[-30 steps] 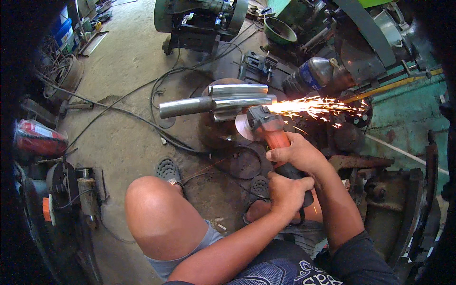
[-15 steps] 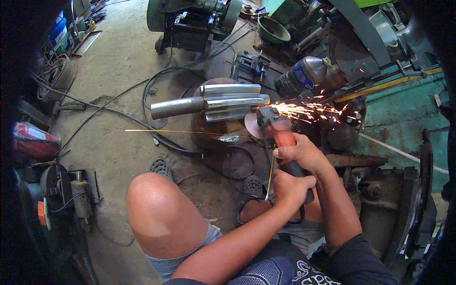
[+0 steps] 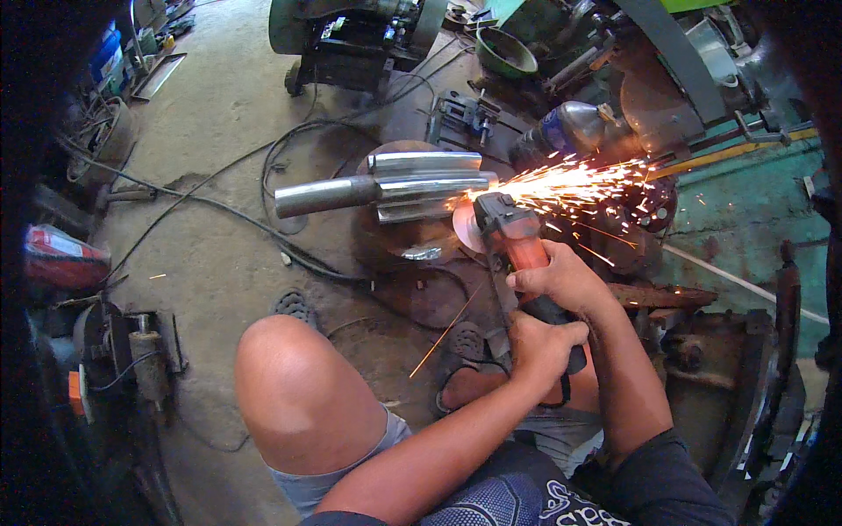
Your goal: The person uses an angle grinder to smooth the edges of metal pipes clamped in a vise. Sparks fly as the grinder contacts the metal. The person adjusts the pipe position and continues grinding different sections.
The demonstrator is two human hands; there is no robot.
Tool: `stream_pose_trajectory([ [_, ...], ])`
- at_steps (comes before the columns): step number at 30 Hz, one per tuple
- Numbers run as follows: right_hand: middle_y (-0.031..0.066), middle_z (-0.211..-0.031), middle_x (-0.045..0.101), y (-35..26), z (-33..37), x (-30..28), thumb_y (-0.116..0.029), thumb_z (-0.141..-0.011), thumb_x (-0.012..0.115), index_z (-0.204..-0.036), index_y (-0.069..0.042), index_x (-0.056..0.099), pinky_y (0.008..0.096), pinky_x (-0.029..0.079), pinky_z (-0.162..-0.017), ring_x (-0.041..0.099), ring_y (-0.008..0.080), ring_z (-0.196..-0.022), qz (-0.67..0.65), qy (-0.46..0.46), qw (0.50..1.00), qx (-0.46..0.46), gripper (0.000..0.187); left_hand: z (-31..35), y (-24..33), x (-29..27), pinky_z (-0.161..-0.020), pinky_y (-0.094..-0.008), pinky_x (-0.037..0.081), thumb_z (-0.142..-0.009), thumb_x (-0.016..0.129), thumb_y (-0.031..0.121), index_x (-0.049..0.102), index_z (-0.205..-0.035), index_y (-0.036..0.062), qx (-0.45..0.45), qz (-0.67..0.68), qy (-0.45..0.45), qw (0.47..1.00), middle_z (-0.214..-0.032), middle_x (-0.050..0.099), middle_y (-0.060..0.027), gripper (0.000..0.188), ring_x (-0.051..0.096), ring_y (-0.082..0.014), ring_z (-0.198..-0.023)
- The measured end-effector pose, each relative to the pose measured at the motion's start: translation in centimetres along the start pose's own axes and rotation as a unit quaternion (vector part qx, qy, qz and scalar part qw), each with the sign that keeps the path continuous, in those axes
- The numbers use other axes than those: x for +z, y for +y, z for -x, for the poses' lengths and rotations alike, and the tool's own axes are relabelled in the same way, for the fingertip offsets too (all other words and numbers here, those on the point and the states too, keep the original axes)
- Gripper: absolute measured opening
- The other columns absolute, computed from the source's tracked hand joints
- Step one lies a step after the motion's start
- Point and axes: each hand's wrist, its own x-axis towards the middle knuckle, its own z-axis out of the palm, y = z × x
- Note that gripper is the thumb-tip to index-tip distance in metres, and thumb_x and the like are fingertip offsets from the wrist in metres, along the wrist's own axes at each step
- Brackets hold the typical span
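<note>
An angle grinder (image 3: 519, 241) with a red body and dark rear grip is held in both my hands. My left hand (image 3: 545, 347) wraps round its dark rear part. Farther forward, my right hand (image 3: 566, 279) grips the red body behind the head. The grinder's disc (image 3: 467, 228) meets the right end of a shiny toothed metal shaft (image 3: 430, 187). Bright sparks (image 3: 570, 188) spray from there to the right. The shaft lies across a round rusty metal support (image 3: 373, 237), its plain round end (image 3: 316, 197) pointing left.
Black cables (image 3: 263, 223) loop over the concrete floor. A wheeled machine (image 3: 355, 44) stands at the far side, with a drill vise (image 3: 469, 114) and a green bowl (image 3: 506, 53) nearer right. A large plastic bottle (image 3: 570, 131) lies near the sparks. My knee (image 3: 294, 377) is at left.
The spark spray has grown denser and brighter. The grinder's head has shifted very slightly, still against the shaft's end. Both hands keep their hold.
</note>
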Motion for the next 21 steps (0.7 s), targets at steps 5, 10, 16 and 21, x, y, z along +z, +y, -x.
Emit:
stream_pose_trajectory([
  [5, 0.0092, -0.096, 0.072, 0.1, 0.1, -0.3, -0.024, -0.074, 0.088, -0.114, 0.001, 0.068, 0.0354, 0.055, -0.079, 0.067, 0.0181, -0.083, 0.006, -0.002, 1.000, -0.031, 0.051, -0.1, 0.1, 0.2, -0.086, -0.0426, 0.058, -0.057, 0.088, 0.027, 0.048, -0.119, -0.0145, 0.026, 0.039, -0.024, 0.999, -0.108, 0.067, -0.0253, 0.085, 0.071, -0.0364, -0.098],
  [10, 0.0086, -0.098, 0.072, -0.3, 0.0, 0.2, -0.021, -0.074, 0.088, -0.115, 0.001, 0.068, 0.0346, 0.055, -0.079, 0.067, 0.0177, -0.084, -0.022, -0.039, 0.999, -0.029, 0.051, 0.4, 0.4, -0.2, -0.089, -0.0424, 0.057, -0.057, 0.088, 0.026, 0.047, -0.120, -0.0150, 0.039, 0.013, 0.023, 0.999, -0.108, 0.067, -0.0249, 0.086, 0.071, -0.0359, -0.100],
  [16, 0.0067, -0.093, 0.071, -0.3, 0.0, 0.0, -0.021, -0.076, 0.088, -0.112, 0.000, 0.069, 0.0347, 0.055, -0.077, 0.066, 0.0165, -0.080, -0.025, -0.010, 0.999, -0.022, 0.046, 0.7, 1.2, -0.3, -0.090, -0.0422, 0.057, -0.056, 0.087, 0.026, 0.046, -0.121, -0.0177, -0.008, 0.030, -0.016, 0.999, -0.107, 0.067, -0.0277, 0.088, 0.071, -0.0371, -0.100],
  [21, 0.0058, -0.092, 0.070, 0.3, 0.0, -1.0, -0.022, -0.077, 0.087, -0.110, -0.001, 0.069, 0.0341, 0.054, -0.074, 0.065, 0.0145, -0.079, -0.045, -0.006, 0.999, -0.002, 0.043, -0.2, 1.2, 0.5, -0.085, -0.0426, 0.058, -0.056, 0.086, 0.026, 0.046, -0.119, -0.0192, 0.004, -0.047, -0.004, 0.999, -0.105, 0.068, -0.0281, 0.087, 0.072, -0.0388, -0.092],
])
